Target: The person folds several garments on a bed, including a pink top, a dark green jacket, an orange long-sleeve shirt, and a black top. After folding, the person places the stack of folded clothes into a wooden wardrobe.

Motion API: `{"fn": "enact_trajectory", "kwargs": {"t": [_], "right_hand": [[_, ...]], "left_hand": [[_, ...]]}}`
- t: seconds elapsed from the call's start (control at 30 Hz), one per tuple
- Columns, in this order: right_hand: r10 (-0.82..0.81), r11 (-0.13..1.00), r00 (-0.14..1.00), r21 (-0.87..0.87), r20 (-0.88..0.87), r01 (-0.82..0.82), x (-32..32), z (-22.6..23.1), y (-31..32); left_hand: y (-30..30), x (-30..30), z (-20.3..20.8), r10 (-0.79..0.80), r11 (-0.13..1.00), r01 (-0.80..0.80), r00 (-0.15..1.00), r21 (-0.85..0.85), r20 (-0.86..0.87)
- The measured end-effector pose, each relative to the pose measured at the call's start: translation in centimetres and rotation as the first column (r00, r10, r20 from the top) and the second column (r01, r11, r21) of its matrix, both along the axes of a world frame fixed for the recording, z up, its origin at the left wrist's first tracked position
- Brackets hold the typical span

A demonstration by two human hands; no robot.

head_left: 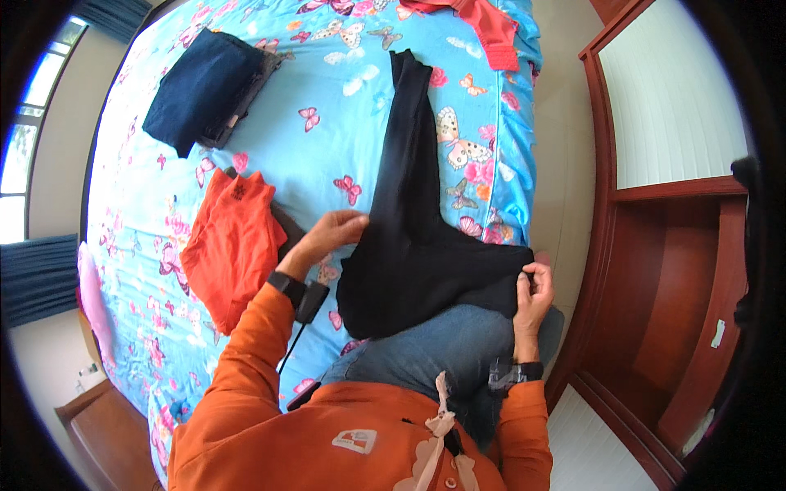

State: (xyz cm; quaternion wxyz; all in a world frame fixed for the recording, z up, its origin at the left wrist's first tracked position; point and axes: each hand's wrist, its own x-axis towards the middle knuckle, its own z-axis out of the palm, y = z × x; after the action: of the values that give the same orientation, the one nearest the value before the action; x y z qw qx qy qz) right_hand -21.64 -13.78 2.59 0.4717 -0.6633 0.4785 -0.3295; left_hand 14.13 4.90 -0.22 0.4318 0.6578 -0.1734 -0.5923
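Black pants lie spread on the bed and partly over my lap, with one long narrow leg stretching toward the far side. At the left edge of that leg, my left hand has its fingertips closed together on the cloth. My right hand pinches the right end of the pants between thumb and fingers, close to the bed's edge. Left of my left hand lies an orange shirt, loosely folded, with some dark cloth showing from under it.
A stack of folded dark blue jeans rests at the far left. Red clothing lies at the far right edge of the flowered blue bedsheet. A reddish wooden cabinet stands beyond a strip of floor on the right.
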Motion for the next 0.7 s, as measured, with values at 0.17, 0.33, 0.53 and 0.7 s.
{"fn": "enact_trajectory", "kwargs": {"t": [0.17, 0.33, 0.53, 0.7], "right_hand": [[-0.015, 1.0, 0.999, -0.006, 0.039, 0.015, -0.8, 0.0, -0.4], [-0.177, 0.975, 0.973, 0.16, 0.148, 0.154, -1.9, 0.1, -1.0], [-0.178, 0.972, 0.969, 0.187, 0.171, 0.146, -2.1, 0.1, -0.8], [-0.136, 0.974, 0.978, 0.2, 0.158, 0.103, -2.2, 0.3, -1.1]], "left_hand": [[3.3, -4.7, 1.3, 0.135, 0.989, -0.142, 0.977, -0.032, -0.165], [1.7, -8.1, 0.6, 0.198, 0.98, -0.198, 0.98, 0.002, -0.022], [4.5, -8.9, 0.8, -0.065, 0.996, 0.082, 0.908, -0.023, 0.413], [6.8, -9.4, 1.1, 0.12, 0.993, -0.121, 0.977, 0.002, -0.175]]}}
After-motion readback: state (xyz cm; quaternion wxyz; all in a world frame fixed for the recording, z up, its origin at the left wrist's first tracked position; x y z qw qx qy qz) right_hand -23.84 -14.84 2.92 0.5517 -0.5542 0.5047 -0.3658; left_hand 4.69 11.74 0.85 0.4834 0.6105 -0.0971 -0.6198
